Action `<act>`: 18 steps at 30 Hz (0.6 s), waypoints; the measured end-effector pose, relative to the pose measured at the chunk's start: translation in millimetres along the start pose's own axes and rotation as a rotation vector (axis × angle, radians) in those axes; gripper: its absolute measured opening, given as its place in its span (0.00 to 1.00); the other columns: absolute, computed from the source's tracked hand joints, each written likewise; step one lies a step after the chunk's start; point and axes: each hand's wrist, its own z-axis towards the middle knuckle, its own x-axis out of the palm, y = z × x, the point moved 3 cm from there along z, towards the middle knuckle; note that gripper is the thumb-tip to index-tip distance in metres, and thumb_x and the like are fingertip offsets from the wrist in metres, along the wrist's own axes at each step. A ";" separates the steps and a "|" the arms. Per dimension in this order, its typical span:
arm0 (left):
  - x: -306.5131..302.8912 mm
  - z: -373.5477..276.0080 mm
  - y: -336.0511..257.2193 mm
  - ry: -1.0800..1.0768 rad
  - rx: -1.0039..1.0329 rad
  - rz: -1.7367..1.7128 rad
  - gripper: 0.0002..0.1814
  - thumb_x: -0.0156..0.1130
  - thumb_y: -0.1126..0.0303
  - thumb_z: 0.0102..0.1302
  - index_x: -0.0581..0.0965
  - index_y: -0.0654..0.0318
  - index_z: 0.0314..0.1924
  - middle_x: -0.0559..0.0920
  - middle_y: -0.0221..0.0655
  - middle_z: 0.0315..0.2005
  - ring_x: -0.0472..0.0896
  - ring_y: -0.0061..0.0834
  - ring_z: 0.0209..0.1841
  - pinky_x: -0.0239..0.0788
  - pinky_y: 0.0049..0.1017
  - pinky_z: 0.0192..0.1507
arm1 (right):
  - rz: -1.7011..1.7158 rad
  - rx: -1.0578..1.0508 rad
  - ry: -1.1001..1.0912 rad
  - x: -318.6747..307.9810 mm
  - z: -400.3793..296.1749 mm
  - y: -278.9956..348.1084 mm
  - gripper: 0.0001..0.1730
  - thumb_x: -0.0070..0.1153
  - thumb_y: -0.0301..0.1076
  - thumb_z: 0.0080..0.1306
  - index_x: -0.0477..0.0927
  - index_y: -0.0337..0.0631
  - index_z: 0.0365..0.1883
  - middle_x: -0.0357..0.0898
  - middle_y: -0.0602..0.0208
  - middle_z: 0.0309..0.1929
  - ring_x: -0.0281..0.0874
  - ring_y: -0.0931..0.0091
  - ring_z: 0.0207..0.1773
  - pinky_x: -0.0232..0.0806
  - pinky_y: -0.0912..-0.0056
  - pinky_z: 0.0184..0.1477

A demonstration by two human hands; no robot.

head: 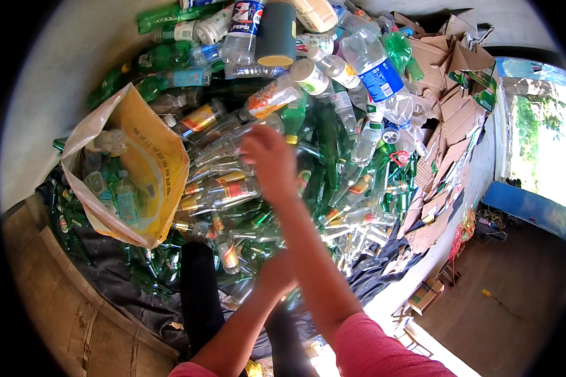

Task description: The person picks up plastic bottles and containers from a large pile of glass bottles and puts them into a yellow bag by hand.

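My right hand point(269, 158), blurred and with bent fingers, is over the pile of glass bottles. Just beyond it lies a plastic bottle with an orange label point(271, 96). My left hand point(278, 273) is lower down, partly behind my right forearm; its fingers and anything in them are hidden. Left of my hands an open yellow woven sack point(162, 127) holds several plastic bottles, one with a light blue label point(126, 198). Between sack and hands lies a clear glass bottle with a red and yellow label point(233, 189).
Plastic bottles, among them a large one with a blue label point(382, 80), heap up against the back wall. Flattened cardboard point(453, 122) is stacked at the right. Black sheeting point(118, 282) lies under the bottles. A wooden board edge point(75, 278) borders the left; a doorway opens at far right.
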 end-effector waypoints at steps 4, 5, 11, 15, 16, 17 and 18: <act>6.1 -1.6 4.7 -0.045 -0.056 0.017 0.21 0.60 0.58 0.65 0.78 0.61 0.54 0.84 0.45 0.47 0.83 0.49 0.49 0.75 0.44 0.51 | 0.051 -0.032 -0.352 -131.7 13.8 -2.1 0.17 0.56 0.27 0.70 0.76 0.32 0.56 0.82 0.61 0.45 0.83 0.75 0.39 0.76 0.75 0.38; 5.6 -1.6 2.5 -0.032 -0.063 0.019 0.21 0.60 0.59 0.65 0.78 0.61 0.55 0.84 0.45 0.47 0.83 0.49 0.49 0.75 0.44 0.51 | 0.087 -0.032 -0.427 -168.1 17.6 -3.6 0.17 0.57 0.27 0.70 0.75 0.33 0.56 0.82 0.61 0.46 0.83 0.74 0.38 0.76 0.75 0.37; 11.4 -0.1 3.9 -0.055 -0.011 -0.013 0.22 0.61 0.59 0.64 0.78 0.62 0.54 0.84 0.45 0.48 0.83 0.49 0.49 0.75 0.44 0.52 | 0.395 -0.036 -0.712 -329.6 53.2 -5.4 0.27 0.58 0.41 0.71 0.68 0.39 0.64 0.76 0.65 0.46 0.80 0.70 0.40 0.73 0.71 0.34; 16.9 1.0 8.7 -0.059 -0.025 0.003 0.22 0.61 0.59 0.64 0.78 0.62 0.55 0.84 0.46 0.49 0.83 0.49 0.50 0.75 0.43 0.52 | 0.564 0.048 -0.869 -348.1 87.0 17.7 0.29 0.58 0.51 0.72 0.67 0.43 0.61 0.75 0.64 0.45 0.77 0.68 0.43 0.73 0.66 0.35; 18.2 1.5 8.5 -0.050 -0.027 0.001 0.22 0.62 0.59 0.64 0.78 0.63 0.55 0.84 0.46 0.49 0.83 0.49 0.51 0.75 0.42 0.53 | 0.545 0.043 -0.837 -351.1 94.3 21.5 0.29 0.57 0.53 0.72 0.66 0.44 0.61 0.75 0.63 0.44 0.77 0.68 0.43 0.73 0.65 0.35; 19.5 2.3 8.0 -0.041 -0.029 -0.002 0.22 0.62 0.59 0.64 0.78 0.63 0.55 0.84 0.46 0.49 0.83 0.49 0.51 0.74 0.42 0.53 | 0.526 0.037 -0.806 -354.4 101.9 26.3 0.30 0.57 0.55 0.72 0.66 0.45 0.61 0.75 0.63 0.44 0.76 0.67 0.44 0.73 0.64 0.35; 19.7 3.2 7.2 -0.040 -0.025 -0.008 0.22 0.62 0.59 0.64 0.78 0.63 0.55 0.84 0.47 0.50 0.83 0.49 0.51 0.74 0.41 0.54 | 0.566 0.085 -0.741 -357.8 111.3 27.1 0.27 0.57 0.57 0.72 0.70 0.45 0.54 0.76 0.64 0.40 0.76 0.70 0.39 0.71 0.66 0.34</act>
